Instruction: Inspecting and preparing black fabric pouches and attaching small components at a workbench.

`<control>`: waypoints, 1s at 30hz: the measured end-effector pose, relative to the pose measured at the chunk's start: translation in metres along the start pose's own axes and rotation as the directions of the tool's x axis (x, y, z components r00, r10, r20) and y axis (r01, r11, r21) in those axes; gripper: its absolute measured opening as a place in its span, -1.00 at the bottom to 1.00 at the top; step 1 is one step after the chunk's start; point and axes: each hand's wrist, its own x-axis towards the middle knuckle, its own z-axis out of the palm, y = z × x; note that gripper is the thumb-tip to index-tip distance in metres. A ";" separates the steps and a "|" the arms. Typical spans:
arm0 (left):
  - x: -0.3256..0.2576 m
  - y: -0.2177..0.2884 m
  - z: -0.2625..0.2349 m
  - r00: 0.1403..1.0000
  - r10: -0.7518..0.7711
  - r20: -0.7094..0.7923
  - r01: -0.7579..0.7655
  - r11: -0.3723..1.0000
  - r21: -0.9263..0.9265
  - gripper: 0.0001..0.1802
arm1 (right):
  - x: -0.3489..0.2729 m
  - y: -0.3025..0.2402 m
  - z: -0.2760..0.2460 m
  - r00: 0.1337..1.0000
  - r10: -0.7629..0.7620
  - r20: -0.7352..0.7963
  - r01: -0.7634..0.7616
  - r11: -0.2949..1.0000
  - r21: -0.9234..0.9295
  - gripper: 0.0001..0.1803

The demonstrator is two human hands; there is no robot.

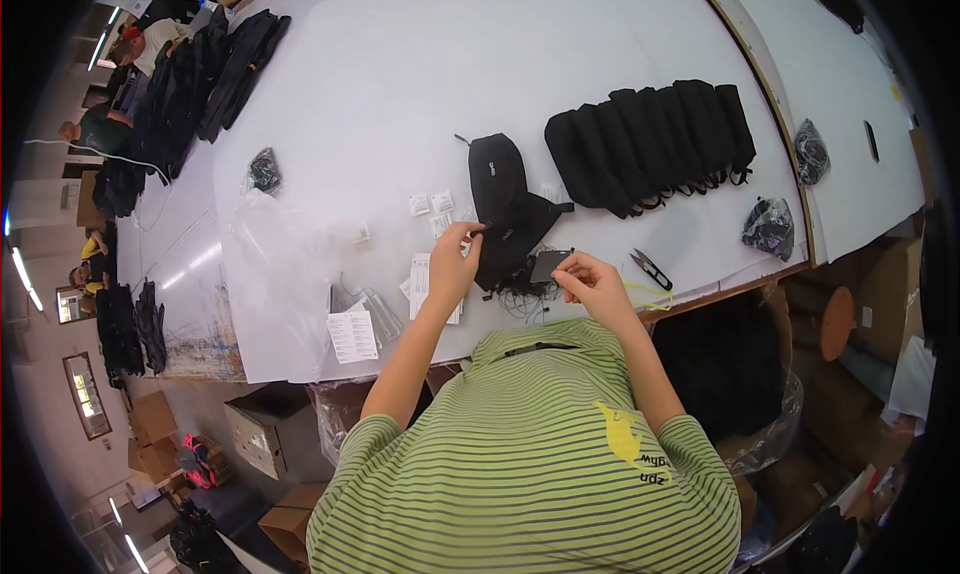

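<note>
My right hand [592,280] pinches a dark rectangular hang tag [547,266] near the table's front edge. My left hand [457,261] has its thumb and fingertips pressed together at the left edge of a black fabric pouch [498,179]; what they grip, if anything, is too small to make out. The pouch lies flat, with small pale print and a thin cord at its far end. Between my hands, partly beneath the tag, spreads a tangle of black tag strings [527,296]. Small white printed labels [441,203] lie left of the pouch.
A row of several black pouches [650,144] overlaps at the right, behind thread snips [652,270]. Plastic-wrapped dark bundles [768,228] sit near the right edge. A white printed sheet [353,336] and clear plastic [275,274] lie left. Dark garments [190,104] are piled far left, near other people.
</note>
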 end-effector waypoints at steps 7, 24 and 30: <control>-0.020 -0.021 0.031 0.988 -0.147 -0.056 0.141 0.985 -0.103 -0.68 | -0.018 0.010 0.008 0.998 -0.019 0.053 0.023 0.998 -0.065 -0.86; -0.072 0.074 -0.004 0.907 -0.108 0.406 0.382 0.616 -0.688 -0.73 | -0.036 -0.007 0.021 0.963 -0.261 -0.072 0.189 0.838 -0.512 -0.84; -0.086 0.070 -0.007 0.930 -0.164 0.330 0.325 0.789 -0.522 -0.79 | -0.039 0.002 0.026 0.928 -0.369 0.057 0.341 0.774 -0.533 -0.83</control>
